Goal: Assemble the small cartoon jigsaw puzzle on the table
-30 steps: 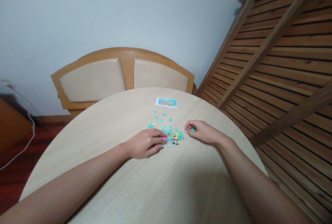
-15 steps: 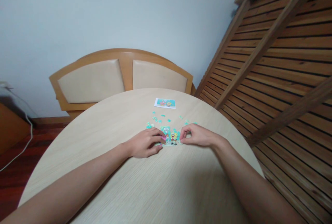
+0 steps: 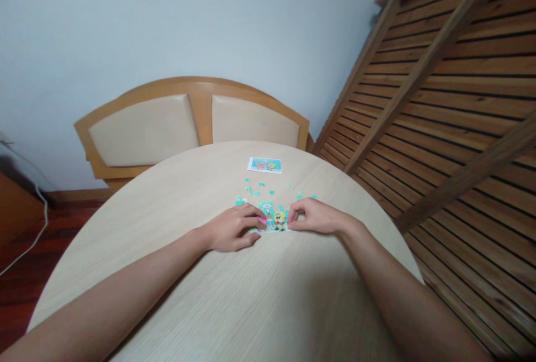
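Puzzle [image 3: 270,218] is seemingly being assembled: left hand [image 3: 231,229] is resting on it, loosely open; right hand [image 3: 317,217] is pinching at its edge, any piece hidden, probably needing alignment next.

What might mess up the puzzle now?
The left hand lies over the left side of the puzzle, so if it slid, it might pull joined pieces apart.

The right hand has its fingertips at the puzzle's right edge; pushing too hard there could make that edge shift or buckle.

Some loose pieces lie just beyond the right hand, so its knuckles might knock them away.
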The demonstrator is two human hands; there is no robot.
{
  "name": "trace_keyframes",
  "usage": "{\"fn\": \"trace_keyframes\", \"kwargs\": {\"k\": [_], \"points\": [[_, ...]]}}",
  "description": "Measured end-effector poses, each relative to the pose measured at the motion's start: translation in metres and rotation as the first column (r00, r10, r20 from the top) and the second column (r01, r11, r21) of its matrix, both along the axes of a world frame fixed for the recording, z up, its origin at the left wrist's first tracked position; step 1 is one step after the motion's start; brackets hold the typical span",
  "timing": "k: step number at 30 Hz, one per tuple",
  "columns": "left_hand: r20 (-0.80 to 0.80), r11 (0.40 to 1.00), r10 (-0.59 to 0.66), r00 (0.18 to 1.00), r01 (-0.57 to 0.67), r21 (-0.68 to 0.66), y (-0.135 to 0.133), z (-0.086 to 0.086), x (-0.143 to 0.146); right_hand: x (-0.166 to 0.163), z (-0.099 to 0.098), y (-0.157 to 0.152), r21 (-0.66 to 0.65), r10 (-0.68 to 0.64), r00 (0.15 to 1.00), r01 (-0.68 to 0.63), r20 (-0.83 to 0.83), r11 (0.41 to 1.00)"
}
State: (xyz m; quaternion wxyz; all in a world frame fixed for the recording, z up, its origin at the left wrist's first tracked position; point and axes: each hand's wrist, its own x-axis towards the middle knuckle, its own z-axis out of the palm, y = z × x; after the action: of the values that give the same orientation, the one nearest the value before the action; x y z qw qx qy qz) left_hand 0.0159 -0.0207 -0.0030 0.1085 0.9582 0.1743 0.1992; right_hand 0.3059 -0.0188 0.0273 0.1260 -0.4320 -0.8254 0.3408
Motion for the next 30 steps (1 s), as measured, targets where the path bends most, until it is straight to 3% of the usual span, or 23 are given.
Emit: {"fn": "trace_keyframes", "kwargs": {"k": [26,30], "points": [[-0.015,1.000,-0.008,1.000,0.008,0.026,-0.0020,0.0026,0.0009,-0.0072,0.0014,-0.0002,0.080,0.019,0.997,-0.024,0.070,0.996],[-0.011,1.000,0.002,1.000,-0.001,0.030,-0.0018,0.0018,0.0012,-0.0058,0.0001,0.0006,0.154,-0.014,0.999,0.007,0.043,0.988]]}}
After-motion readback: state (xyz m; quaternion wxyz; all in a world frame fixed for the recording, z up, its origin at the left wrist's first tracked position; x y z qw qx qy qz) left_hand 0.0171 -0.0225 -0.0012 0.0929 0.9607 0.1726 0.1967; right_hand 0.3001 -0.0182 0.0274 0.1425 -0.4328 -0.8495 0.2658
